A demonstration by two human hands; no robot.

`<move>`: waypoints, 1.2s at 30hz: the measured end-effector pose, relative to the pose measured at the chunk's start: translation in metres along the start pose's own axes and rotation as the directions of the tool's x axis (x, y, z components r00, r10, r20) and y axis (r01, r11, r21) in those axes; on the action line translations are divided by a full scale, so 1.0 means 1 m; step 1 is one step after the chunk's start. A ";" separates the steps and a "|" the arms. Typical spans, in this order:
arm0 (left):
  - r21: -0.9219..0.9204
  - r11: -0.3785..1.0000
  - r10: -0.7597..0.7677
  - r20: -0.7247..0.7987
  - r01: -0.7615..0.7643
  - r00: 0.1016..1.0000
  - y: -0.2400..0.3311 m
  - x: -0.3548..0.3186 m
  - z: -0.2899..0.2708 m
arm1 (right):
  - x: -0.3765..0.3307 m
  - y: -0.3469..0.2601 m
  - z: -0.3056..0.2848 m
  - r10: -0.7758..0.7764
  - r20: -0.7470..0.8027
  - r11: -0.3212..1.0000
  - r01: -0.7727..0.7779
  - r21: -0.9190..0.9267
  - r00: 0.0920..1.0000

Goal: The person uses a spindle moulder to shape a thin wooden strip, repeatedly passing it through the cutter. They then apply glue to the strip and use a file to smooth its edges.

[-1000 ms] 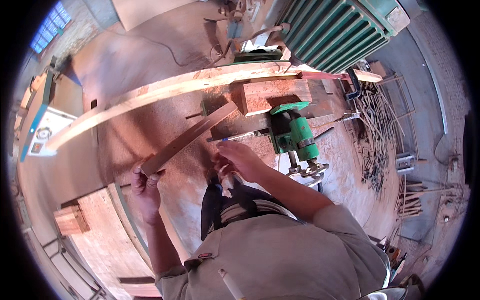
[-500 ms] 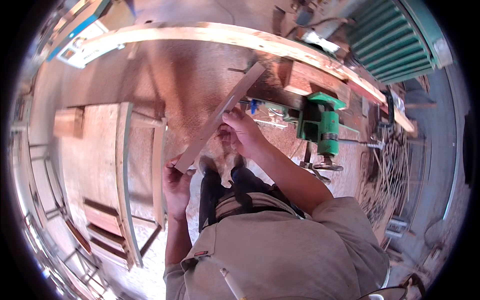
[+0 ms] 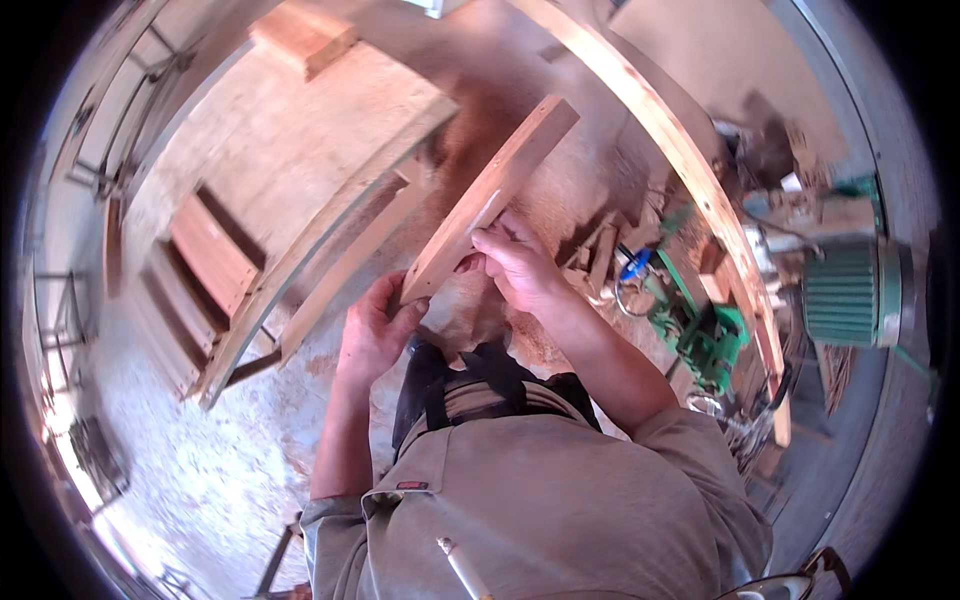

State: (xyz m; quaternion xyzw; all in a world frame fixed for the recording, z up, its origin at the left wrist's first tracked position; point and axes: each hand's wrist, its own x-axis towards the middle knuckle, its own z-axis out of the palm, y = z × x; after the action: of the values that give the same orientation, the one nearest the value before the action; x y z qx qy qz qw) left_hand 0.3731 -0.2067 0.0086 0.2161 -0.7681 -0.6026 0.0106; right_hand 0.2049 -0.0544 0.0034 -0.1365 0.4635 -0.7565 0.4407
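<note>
A straight, reddish-brown wooden bar of rectangular section (image 3: 490, 200) is held aslant in front of the torso, above the floor, its far end free. Its near end is clasped between the thumb and fingers of the left hand (image 3: 372, 330); the right hand (image 3: 525, 268) is set against its right edge, near the lower middle, and whether it is closed there cannot be told. The bar is judged stiff, fairly light, dry and not fragile; a hold by the squared edges, at one end and near mid-length, seems suitable. To the left, a pale, flat-topped wooden table (image 3: 330, 130) is seen, with a reddish wooden block (image 3: 303, 38) on its far end. To the right, a green metal machine fixture (image 3: 708, 345) and a green ribbed motor (image 3: 843, 295) are seen. The grey floor (image 3: 210, 450) is partly covered with reddish dust.
</note>
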 end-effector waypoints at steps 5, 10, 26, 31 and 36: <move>0.372 0.928 0.163 -0.468 0.026 0.868 -0.025 -0.043 -0.047 | 0.045 0.031 0.076 0.125 0.173 0.990 -0.134 0.042 0.977; 0.445 0.894 0.281 -0.640 0.047 0.715 -0.047 -0.072 -0.078 | 0.077 0.052 0.132 0.203 0.397 0.965 -0.251 0.072 0.895; -0.806 0.587 -0.548 -0.458 -0.068 0.701 -0.059 -0.120 -0.114 | 0.153 0.130 0.259 0.555 0.510 0.819 -0.328 -0.470 0.657; -0.845 0.433 -0.521 -0.519 -0.313 0.678 -0.068 -0.140 -0.131 | 0.157 0.155 0.310 0.626 0.550 0.771 -0.332 -0.544 0.553; -0.835 0.370 -0.565 -0.551 -0.407 0.614 -0.097 -0.174 -0.164 | 0.154 0.198 0.367 0.649 0.601 0.755 -0.300 -0.582 0.467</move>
State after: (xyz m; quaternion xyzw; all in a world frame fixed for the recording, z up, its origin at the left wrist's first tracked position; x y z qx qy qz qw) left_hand 0.6075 -0.3154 0.0056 0.4518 -0.1876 -0.7595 0.4288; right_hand 0.4493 -0.4260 0.0058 -0.3962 0.3883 -0.3514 0.7542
